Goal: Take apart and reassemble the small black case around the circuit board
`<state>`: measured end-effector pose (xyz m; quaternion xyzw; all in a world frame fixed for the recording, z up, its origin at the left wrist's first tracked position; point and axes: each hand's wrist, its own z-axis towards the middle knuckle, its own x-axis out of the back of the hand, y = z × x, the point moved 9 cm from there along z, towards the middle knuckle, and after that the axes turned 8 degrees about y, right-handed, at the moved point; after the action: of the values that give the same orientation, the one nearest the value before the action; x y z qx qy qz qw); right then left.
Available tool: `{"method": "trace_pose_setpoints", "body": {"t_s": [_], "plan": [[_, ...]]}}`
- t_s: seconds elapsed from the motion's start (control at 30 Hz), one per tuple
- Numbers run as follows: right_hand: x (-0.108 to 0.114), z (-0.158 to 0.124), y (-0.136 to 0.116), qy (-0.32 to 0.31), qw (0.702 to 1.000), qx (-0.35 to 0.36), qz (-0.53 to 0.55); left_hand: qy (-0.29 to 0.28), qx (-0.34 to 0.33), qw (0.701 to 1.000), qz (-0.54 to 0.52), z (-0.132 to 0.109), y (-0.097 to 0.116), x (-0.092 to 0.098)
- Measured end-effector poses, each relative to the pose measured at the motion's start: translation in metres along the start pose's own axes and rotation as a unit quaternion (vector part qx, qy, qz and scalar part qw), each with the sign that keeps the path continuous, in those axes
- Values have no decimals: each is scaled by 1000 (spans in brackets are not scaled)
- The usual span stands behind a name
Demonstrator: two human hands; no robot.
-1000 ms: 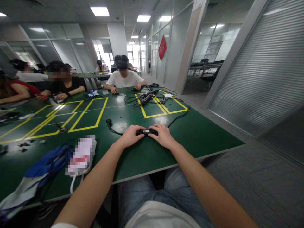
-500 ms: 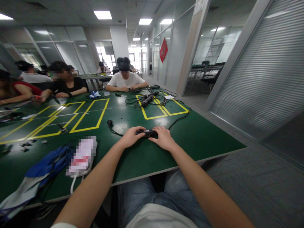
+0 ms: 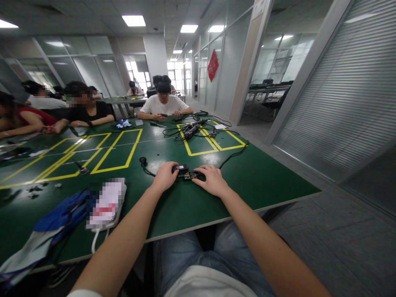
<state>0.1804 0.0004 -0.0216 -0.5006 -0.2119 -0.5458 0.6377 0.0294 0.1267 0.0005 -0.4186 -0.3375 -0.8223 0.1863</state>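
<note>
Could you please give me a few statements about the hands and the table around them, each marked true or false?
1. The left hand and the right hand both hold a small black device on the green table. True.
2. The table is marked out with red tape. False: the rectangles are in yellow tape.
3. A black cable with a round end lies beside the left hand. True.
4. The person in a white shirt stands at the far end. False: that person sits there, forearms on the table.
5. A red ornament hangs on the glass wall. True.
</note>
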Motion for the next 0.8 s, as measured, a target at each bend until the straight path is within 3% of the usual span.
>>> {"method": "trace_pose_setpoints", "body": {"t_s": [0.1,0.27,0.43,0.8], "plan": [[0,1,0,0,1000,1,-3,26,-37,998,40,-2,15,11],[-1,1,0,-4,1000,-4,-6,-71,-77,991,82,-15,39,-1],[-1,2,3,-5,1000,-18,3,-82,-59,987,122,-23,45,-7],[-3,2,6,-5,1000,-12,-8,-58,-84,995,18,-19,52,2]]}}
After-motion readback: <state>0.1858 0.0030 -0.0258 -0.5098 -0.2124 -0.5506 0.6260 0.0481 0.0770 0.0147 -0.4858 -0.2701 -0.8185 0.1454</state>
